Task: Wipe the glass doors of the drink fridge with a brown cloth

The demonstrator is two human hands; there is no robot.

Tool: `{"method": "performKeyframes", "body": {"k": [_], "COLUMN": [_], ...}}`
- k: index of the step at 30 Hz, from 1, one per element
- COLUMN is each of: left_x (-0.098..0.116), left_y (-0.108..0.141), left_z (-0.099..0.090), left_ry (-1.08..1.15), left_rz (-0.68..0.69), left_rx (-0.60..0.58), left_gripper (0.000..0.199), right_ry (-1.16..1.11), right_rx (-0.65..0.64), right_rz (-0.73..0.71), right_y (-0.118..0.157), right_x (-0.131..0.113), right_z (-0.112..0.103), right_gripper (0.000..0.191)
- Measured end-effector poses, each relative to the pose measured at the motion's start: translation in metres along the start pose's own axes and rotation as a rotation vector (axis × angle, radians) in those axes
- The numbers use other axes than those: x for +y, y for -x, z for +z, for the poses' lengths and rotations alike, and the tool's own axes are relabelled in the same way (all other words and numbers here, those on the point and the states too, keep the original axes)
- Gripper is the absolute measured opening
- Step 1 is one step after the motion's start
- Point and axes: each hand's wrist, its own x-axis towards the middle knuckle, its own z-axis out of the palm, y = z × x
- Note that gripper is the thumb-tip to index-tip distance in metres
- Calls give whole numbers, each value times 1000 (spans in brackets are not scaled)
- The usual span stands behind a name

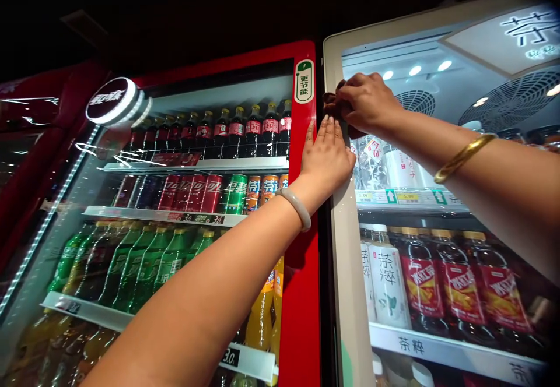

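Observation:
My left hand (326, 154) lies with its fingers stretched out across the gap between two drinks fridges, against the red door frame (301, 270) and the pale frame (347, 270) beside it. Just above it, my right hand (370, 101) is closed on a dark brown cloth (335, 104), which bunches at the upper left edge of the pale fridge. Part of the cloth is hidden behind my fingers. A white and green label (305, 81) sits on the red frame, left of the cloth.
Behind the red fridge's glass are cola bottles (254, 127), cans (212, 193) and green bottles (172, 259) on shelves. The pale fridge holds white bottles (387, 282) and red-labelled bottles (420, 282). A round lit sign (111, 101) juts out at the left.

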Motion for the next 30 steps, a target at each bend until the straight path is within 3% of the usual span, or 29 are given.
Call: {"method": "performKeyframes", "body": {"k": [2,8,12,14,16,18,22,24,30], "left_x": [1,-5,-7,-6,-5,-5,-6,-5,-1], "left_y": [3,30,28,24,29,46,96,111,113], "left_z": [-1,-3,-7,-9,-8,-5,4,6,6], "left_ry": [21,81,64,49,51,62,92,101,144], "left_rz": [-8,60,37,-1,-22,-2,88,89,27], "left_rx": [4,-8,-41,-61,-64,-50,-9,-6,-3], "left_gripper": [72,71,72,73,73,73,72,73,68], "right_ry": [-9,11,24,-13,-61,-97,-154,-173,-73], "right_rx": [31,21,-76,-67,-7,64,115,101,93], "right_rz": [-12,-112,-44,1,-16,-69,-223,-269,-64], "right_y": [7,74,56,41,44,71,150,166,141], "right_x": [-5,-21,-23,-25,-29,-38,-57,-63,-75], "right_z": [1,-8,-15,-12,-5,0,-3,-6,-2], "right_gripper": [34,39,35,34,32,30,23,23,23]}}
